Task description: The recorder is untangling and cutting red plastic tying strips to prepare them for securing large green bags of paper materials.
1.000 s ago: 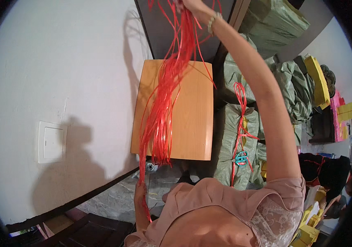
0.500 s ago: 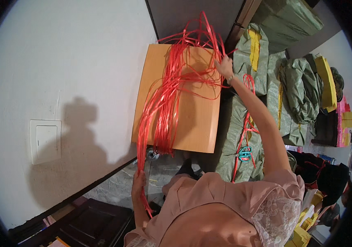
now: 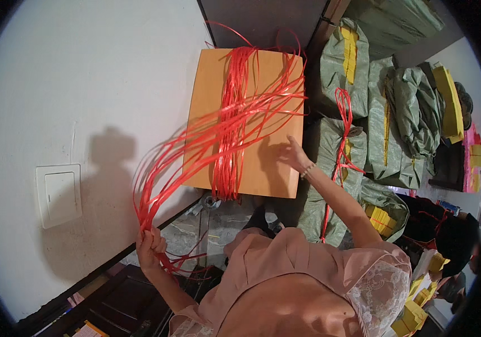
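Observation:
My left hand (image 3: 150, 249) is closed around a bunch of shiny red plastic twine (image 3: 151, 209) beside the white wall. From that fist the strands fan up and rightward across a wooden board (image 3: 268, 178), and short ends hang below it. A thicker bundle of the same red twine (image 3: 232, 84) lies lengthwise over the board, under the loose strands. My right hand (image 3: 294, 155) hovers at the board's right side with its fingers apart and nothing in it. Loops of twine trail past the board's far edge, where their ends are hidden.
Green woven sacks (image 3: 336, 196) are stacked on the right, one tied with red twine (image 3: 344, 135). Yellow paper bundles (image 3: 382, 220) show in an opened sack. A wall switch (image 3: 59, 195) is on the left; dark panelled furniture (image 3: 122, 300) stands at lower left.
My left hand has swung left and slightly down, spreading the twine. My right hand has let go of the strands at the far right and drawn back nearer. Teal-handled scissors no longer show on the sack.

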`<action>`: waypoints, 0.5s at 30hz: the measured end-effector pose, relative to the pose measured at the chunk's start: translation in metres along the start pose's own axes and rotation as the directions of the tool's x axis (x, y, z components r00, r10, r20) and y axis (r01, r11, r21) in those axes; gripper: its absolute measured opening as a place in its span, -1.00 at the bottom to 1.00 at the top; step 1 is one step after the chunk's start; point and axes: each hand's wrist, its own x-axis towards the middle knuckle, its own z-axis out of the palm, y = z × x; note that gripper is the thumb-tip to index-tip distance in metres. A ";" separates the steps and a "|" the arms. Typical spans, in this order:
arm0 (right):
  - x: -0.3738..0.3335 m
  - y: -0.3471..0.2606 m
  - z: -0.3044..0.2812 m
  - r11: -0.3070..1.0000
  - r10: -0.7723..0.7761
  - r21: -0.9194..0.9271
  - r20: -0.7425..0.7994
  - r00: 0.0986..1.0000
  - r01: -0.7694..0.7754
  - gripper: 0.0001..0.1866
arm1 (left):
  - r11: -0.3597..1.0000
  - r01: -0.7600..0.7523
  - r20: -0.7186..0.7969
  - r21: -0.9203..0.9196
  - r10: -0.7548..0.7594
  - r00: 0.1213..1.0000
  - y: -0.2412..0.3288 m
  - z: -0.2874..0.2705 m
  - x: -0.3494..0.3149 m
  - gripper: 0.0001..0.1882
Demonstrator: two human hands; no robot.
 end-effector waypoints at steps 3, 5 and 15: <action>-0.002 -0.017 0.045 0.870 0.315 0.347 0.153 0.937 -0.350 -0.13 | 0.999 -0.033 0.141 -0.035 0.038 0.989 0.007 -0.004 -0.007 -0.79; 0.006 -0.040 0.073 0.949 -0.019 0.250 0.653 0.757 -0.192 -0.03 | 0.999 -0.032 0.240 -0.015 0.035 0.970 0.008 -0.007 -0.012 -0.82; 0.000 -0.300 0.211 0.710 -0.567 -0.194 0.413 0.713 0.677 -0.28 | 0.992 0.095 0.421 -0.088 -0.049 0.906 -0.007 0.076 0.027 -0.81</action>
